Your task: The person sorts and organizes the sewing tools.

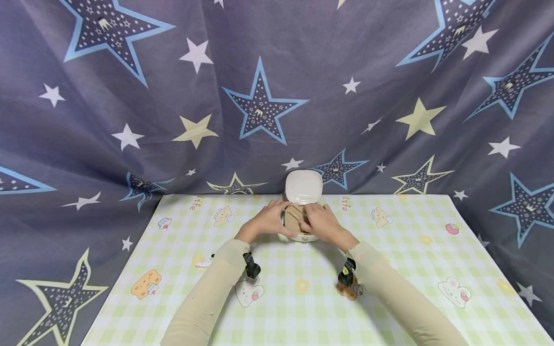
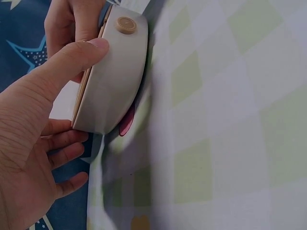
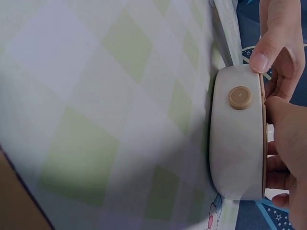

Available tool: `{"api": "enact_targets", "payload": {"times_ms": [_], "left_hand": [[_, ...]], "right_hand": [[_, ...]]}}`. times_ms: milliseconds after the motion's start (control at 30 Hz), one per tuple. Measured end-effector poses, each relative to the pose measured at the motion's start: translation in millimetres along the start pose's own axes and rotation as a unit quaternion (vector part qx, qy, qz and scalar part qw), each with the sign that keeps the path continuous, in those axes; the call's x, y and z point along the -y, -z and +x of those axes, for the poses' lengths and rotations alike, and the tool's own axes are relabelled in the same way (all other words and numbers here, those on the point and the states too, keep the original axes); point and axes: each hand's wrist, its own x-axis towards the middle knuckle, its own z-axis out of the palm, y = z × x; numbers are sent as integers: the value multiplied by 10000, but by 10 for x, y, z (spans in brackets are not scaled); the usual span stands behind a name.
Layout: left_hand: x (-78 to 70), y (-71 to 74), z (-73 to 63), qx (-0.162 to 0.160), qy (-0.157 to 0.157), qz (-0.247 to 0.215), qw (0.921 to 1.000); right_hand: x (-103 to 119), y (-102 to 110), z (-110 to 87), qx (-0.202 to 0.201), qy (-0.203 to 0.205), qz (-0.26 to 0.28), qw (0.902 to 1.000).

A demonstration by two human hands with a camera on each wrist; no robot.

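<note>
A small white box (image 1: 308,238) with a raised white lid (image 1: 304,186) sits at the back middle of the table. Inside it is a tan insert (image 1: 292,219), and a round tan knob (image 2: 126,25) marks its front. My left hand (image 1: 271,218) holds the box's left side, its thumb on the front rim and forefinger at the side edge; the other fingers spread free in the left wrist view. From the right, my right hand (image 1: 321,220) reaches into the box, thumb and curled fingers gripping at the tan insert. Its fingertips are hidden inside.
A cloth with green checks and cartoon prints covers the table (image 1: 303,312). Close behind the lid hangs a dark curtain (image 1: 346,120) with stars, running down both sides too. Black wrist cameras (image 1: 252,266) sit below each hand.
</note>
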Motion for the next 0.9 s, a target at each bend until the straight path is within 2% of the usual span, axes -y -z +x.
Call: {"api": "enact_targets", "payload": {"times_ms": [900], "left_hand": [[-6, 17, 0, 53, -53, -110, 9999]], "right_hand": [[14, 14, 11, 163, -29, 54, 9998]]}}
